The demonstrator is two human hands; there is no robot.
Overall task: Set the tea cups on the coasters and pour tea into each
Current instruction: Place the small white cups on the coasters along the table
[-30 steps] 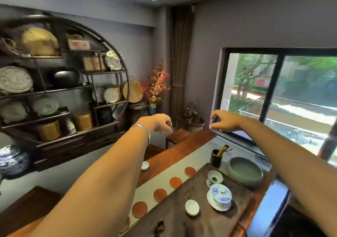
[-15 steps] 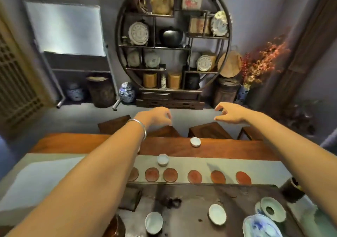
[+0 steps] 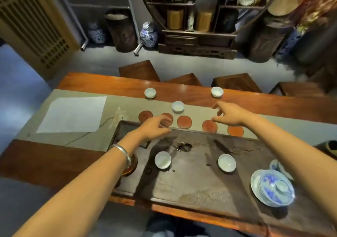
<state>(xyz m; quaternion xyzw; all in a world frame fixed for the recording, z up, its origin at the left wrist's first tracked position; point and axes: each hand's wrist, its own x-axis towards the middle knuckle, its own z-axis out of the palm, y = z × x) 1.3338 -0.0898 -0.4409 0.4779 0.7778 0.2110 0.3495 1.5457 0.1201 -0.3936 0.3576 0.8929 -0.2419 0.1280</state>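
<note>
Several round reddish coasters (image 3: 184,122) lie in a row on the grey table runner (image 3: 76,138). Small white tea cups stand apart from them: one (image 3: 178,107) just behind the row, two (image 3: 150,92) (image 3: 217,91) on the far wooden table edge, two (image 3: 162,159) (image 3: 226,162) on the dark stone tea tray (image 3: 191,185). A blue-and-white lidded gaiwan (image 3: 273,187) sits on a saucer at the tray's right. My left hand (image 3: 155,127) hovers empty over the second coaster, fingers loosely curled. My right hand (image 3: 228,115) hovers empty above the fourth coaster, fingers spread.
A white sheet (image 3: 73,114) lies on the runner at left. Wooden stools (image 3: 138,70) line the table's far side. Beyond stand a round display shelf (image 3: 197,17), blue-and-white jars (image 3: 148,34) and a lattice screen (image 3: 34,23). A dark pot (image 3: 330,147) sits at the right edge.
The view has swung from the window and shelf down to the table. Both hands have lowered from mid-air to just above the coaster row. Neither holds anything.
</note>
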